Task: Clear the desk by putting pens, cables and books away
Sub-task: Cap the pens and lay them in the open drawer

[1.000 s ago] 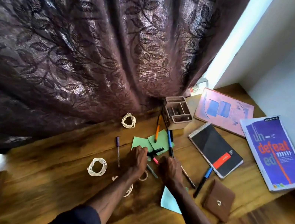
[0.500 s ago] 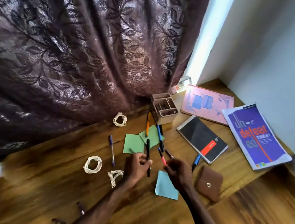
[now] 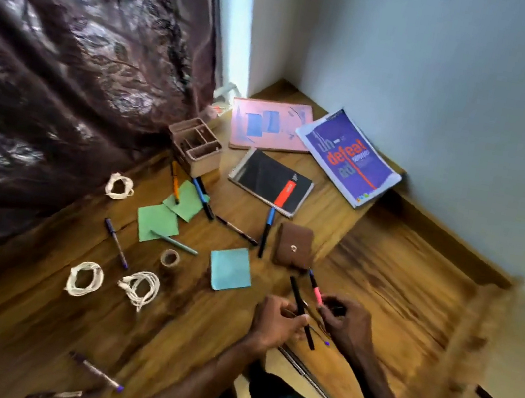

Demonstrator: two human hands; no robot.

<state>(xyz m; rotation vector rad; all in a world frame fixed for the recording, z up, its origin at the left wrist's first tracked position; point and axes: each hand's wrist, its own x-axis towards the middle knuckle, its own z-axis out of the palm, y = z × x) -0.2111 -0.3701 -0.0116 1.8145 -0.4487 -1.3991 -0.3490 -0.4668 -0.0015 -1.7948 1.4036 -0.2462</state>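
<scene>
My left hand [image 3: 275, 322] grips a black pen [image 3: 298, 300] near the desk's front edge. My right hand [image 3: 346, 324] holds a pink-banded pen [image 3: 315, 287] close beside it. More pens lie on the wooden desk [image 3: 23, 332]: an orange one [image 3: 174, 186], a blue one [image 3: 267, 231], a teal one [image 3: 174, 242], a purple one [image 3: 116, 242]. White cable coils [image 3: 84, 278] [image 3: 140, 288] [image 3: 119, 186] sit at the left. A beige pen holder [image 3: 195, 146] stands at the back. A black notebook [image 3: 271, 181], pink book [image 3: 268, 125] and purple book [image 3: 348, 156] lie at the back right.
Green sticky notes [image 3: 156, 222], a blue note [image 3: 230, 268], a tape roll [image 3: 170, 258] and a brown wallet [image 3: 294, 246] lie among the pens. A dark curtain [image 3: 71, 45] hangs along the left. The wall [image 3: 448, 73] closes the right side. Two more pens [image 3: 95, 370] lie at the front left.
Both hands have lifted pens off the sticky notes and drawn back toward the desk's front edge. The view has swung to the right.
</scene>
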